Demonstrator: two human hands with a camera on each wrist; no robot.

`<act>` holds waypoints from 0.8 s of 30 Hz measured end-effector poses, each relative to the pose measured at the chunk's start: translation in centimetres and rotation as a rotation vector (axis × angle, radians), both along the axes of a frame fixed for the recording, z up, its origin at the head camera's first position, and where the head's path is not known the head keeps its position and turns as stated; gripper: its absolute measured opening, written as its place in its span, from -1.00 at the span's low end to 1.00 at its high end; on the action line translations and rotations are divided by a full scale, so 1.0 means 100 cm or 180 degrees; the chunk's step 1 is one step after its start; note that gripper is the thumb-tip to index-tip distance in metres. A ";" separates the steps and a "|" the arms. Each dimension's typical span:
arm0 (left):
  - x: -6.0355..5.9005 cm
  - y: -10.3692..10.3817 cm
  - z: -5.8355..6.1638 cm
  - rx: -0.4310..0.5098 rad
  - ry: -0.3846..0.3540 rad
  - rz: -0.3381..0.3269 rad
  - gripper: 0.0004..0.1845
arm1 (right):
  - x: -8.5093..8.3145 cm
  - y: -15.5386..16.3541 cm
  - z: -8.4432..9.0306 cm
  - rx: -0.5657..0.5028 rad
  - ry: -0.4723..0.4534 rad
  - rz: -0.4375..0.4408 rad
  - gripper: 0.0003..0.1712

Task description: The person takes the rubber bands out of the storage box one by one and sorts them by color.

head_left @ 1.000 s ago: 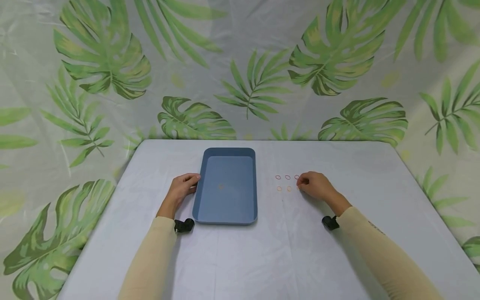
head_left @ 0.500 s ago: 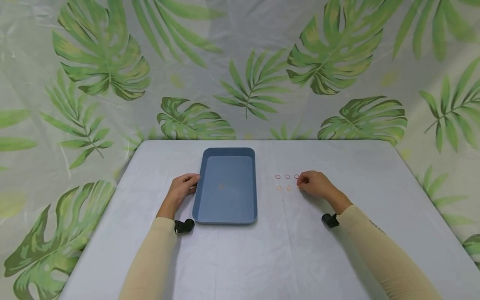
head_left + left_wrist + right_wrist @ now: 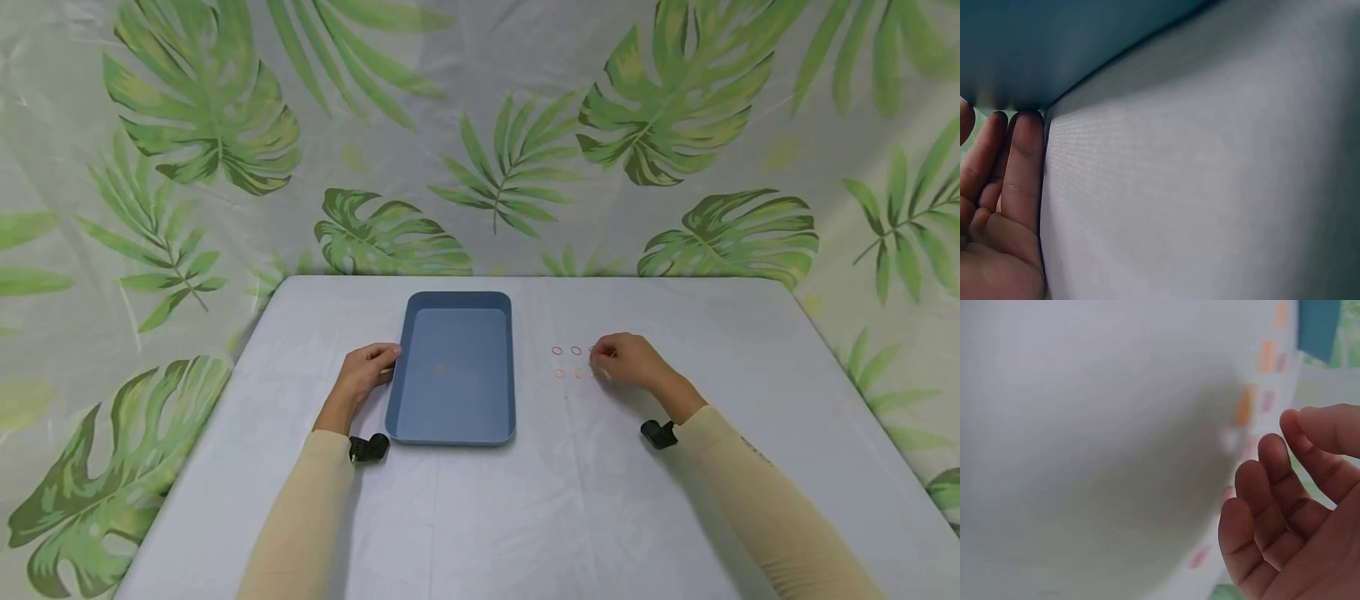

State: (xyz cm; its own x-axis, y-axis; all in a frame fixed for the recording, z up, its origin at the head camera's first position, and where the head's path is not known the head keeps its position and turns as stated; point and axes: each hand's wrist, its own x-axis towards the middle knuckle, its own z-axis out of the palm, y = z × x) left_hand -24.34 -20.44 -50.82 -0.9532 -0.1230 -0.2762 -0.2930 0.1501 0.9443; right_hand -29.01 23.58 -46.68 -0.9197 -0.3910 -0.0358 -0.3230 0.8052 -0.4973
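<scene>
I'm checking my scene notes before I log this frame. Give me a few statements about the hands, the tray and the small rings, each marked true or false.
1. The left hand touches the left side of the blue tray. True.
2. The small rings lie on the table to the left of the tray. False: they lie to its right, by the right hand.
3. The tray is stacked full of rings. False: only one faint small thing shows near its middle.
4. The right hand is at the right end of the rings. True.
5. Both sleeves are dark blue. False: they are beige.
</scene>
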 end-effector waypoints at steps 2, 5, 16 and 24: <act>-0.001 0.000 0.001 -0.0007 0.0003 -0.0001 -0.54 | -0.001 -0.006 0.010 -0.0065 0.0032 0.0086 -0.81; -0.001 0.000 0.001 0.0021 -0.0015 0.0021 -0.55 | -0.003 -0.019 0.023 -0.0155 0.0076 0.0244 -0.79; 0.000 0.002 0.000 0.0003 -0.0017 0.0003 -0.53 | -0.007 -0.099 0.065 -0.0172 0.0081 0.0643 -0.79; 0.002 0.000 0.000 -0.0031 0.0051 -0.0054 -0.51 | -0.008 -0.159 0.072 -0.0209 0.0142 0.0905 -0.77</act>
